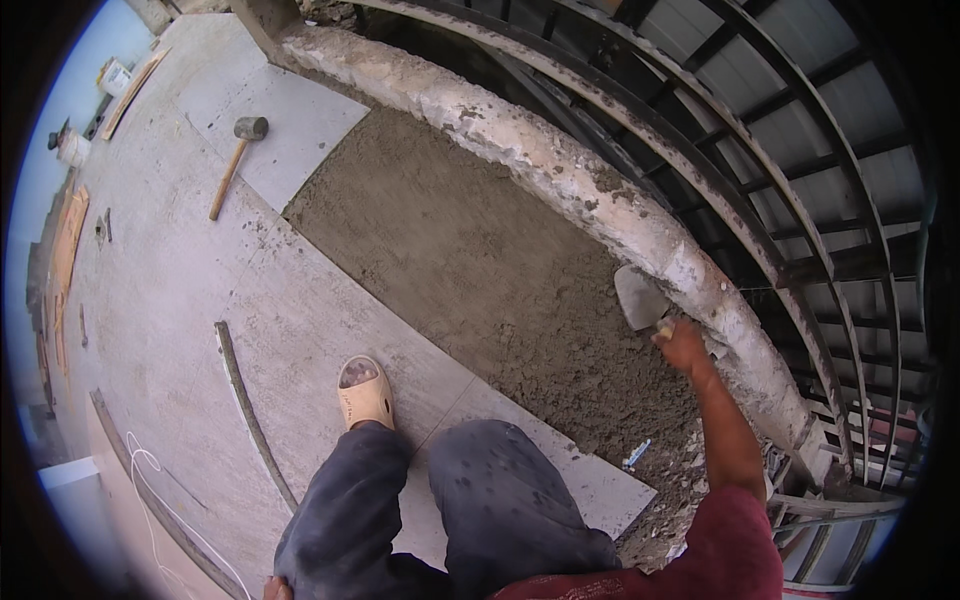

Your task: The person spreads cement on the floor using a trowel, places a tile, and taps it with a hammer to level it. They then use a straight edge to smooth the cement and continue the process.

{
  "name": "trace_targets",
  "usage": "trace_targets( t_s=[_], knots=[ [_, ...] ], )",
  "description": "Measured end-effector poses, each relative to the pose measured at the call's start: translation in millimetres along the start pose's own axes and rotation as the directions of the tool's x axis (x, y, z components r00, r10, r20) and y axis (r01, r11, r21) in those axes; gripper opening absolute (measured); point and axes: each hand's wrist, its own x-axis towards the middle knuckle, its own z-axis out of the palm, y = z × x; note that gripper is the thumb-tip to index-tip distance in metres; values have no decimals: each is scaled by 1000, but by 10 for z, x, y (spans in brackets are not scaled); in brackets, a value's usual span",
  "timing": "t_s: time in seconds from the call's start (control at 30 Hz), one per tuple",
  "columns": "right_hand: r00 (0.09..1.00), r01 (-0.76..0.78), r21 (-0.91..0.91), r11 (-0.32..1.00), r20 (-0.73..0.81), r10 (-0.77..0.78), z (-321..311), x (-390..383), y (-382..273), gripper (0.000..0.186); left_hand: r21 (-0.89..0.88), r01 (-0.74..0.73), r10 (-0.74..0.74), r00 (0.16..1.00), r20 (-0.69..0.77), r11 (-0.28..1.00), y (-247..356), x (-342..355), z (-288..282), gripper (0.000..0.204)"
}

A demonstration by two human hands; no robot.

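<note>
My right hand (682,346) is closed around the handle of a trowel (640,298). Its flat metal blade lies against the wet mortar (470,240), close to the foot of the rough low kerb. Toward the far end the mortar looks smooth; around and below the trowel it is lumpy. Only a small part of my left hand (277,588) shows at the lower edge, beside my left trouser leg, and its fingers are mostly hidden. Pale floor tiles (310,270) border the mortar on its left and far sides.
A mallet (238,160) lies on the tiles at the far left. A long narrow strip (250,410) is left of my sandalled foot. Metal railings (780,200) rise beyond the kerb (560,165). White cord (150,460), wooden boards (66,250) and buckets (73,148) are at left.
</note>
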Motion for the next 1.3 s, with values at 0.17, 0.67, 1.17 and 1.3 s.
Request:
trace_targets(
  t_s=[0.17,0.67,1.17,1.3],
  knots=[
    [717,-244,499,831,670,-192,-545,-198,-954,34,65,-82,77,994,83,995,-189,95,-205,60],
    [745,263,379,887,505,-437,385,-1454,-4029,40,-168,154,-60,885,462,974,-689,1425,-608,39],
    [435,-18,257,966,872,-224,-2323,-1643,-7165,30,-205,428,25,390,921,880,-1039,2912,-1740,61],
    [407,-20,270,963,882,-239,-2510,-1267,-8280,29,-108,365,-33,361,932,925,-1699,3743,-2051,63]
  ],
)
